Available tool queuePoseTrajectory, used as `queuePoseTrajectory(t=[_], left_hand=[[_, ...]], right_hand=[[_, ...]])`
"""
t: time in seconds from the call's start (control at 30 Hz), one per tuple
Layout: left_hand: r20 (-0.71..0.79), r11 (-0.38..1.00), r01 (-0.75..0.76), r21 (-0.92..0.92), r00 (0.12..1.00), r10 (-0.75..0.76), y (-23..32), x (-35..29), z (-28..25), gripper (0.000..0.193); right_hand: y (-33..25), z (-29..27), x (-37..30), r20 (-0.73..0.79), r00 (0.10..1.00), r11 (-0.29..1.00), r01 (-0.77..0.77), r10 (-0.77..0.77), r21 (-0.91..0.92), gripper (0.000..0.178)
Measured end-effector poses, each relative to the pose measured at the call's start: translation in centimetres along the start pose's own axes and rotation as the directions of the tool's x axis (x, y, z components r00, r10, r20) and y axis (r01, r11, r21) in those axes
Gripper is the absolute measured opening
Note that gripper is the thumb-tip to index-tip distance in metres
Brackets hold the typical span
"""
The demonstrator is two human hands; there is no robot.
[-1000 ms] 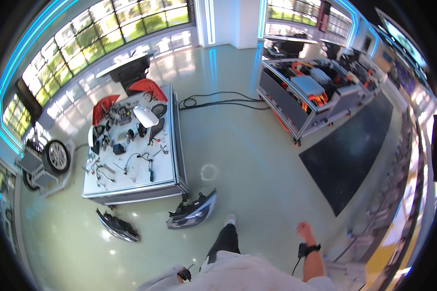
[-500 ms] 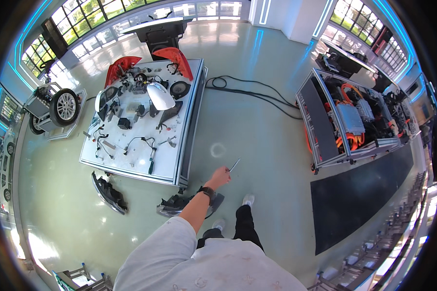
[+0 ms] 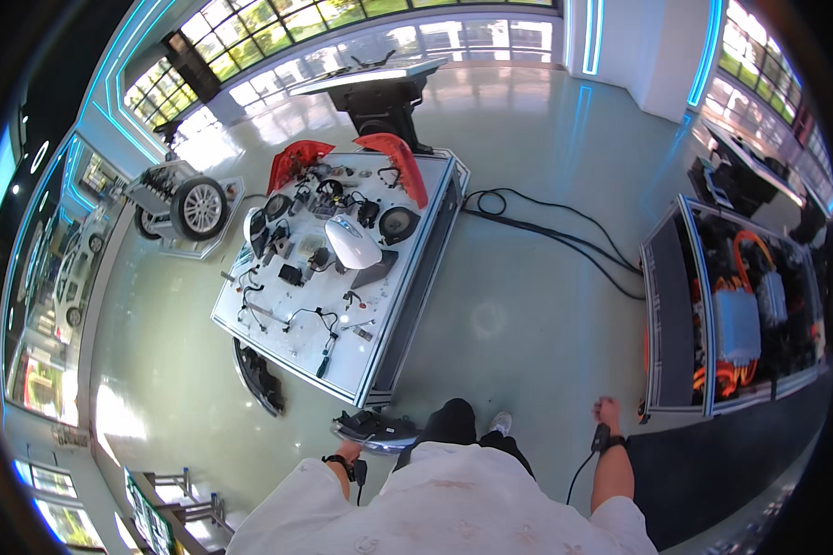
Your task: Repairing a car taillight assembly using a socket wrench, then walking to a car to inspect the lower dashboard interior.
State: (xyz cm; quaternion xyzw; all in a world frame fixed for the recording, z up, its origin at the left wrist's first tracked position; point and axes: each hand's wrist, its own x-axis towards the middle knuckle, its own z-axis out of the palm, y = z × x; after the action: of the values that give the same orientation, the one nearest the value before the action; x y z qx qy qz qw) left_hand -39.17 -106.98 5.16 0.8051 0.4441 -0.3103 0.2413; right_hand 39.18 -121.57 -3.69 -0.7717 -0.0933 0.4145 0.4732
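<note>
My left hand (image 3: 350, 450) hangs low in front of me, beside the car headlamp (image 3: 375, 429) on the floor. Its fingers are closed on a slim silver tool, of which little shows now. To the right, my right hand (image 3: 606, 410) is held out from my body with its fingers curled in; no object shows in it. It is near the framed battery and motor rig (image 3: 657, 314) but apart from it. Both wrists carry dark bands with small black devices and thin cables.
Ahead on the left stands a white display table (image 3: 278, 342) with red tail lamps (image 3: 398, 166), a mirror cover (image 3: 352, 242), speakers and wiring. Another headlamp (image 3: 259, 377) lies by its near edge. Black cables (image 3: 565, 236) cross the floor. A wheel stand (image 3: 200, 208) is farther left.
My left hand has drawn back from in front of me toward my left side. My right hand has come into view. The view has turned, so the table appears farther right.
</note>
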Motion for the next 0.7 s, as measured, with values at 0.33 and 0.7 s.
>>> queuePoseTrajectory(t=[0.33, 0.7], left_hand=[[-0.028, 0.546, 0.145, -0.825, 0.955, -0.296, 8.3, 14.9, -3.1, 0.022], [-0.1, 0.048, -0.093, -0.995, 0.726, -0.681, 4.1, 38.1, -40.7, 0.02]], right_hand=[[-27.1, 22.7, 12.0, 0.4, 0.904, 0.914, 0.281, -0.149, -0.295, 0.017], [-31.5, 11.3, 19.8, -0.017, 0.894, 0.786, -0.402, 0.447, -0.469, 0.031]])
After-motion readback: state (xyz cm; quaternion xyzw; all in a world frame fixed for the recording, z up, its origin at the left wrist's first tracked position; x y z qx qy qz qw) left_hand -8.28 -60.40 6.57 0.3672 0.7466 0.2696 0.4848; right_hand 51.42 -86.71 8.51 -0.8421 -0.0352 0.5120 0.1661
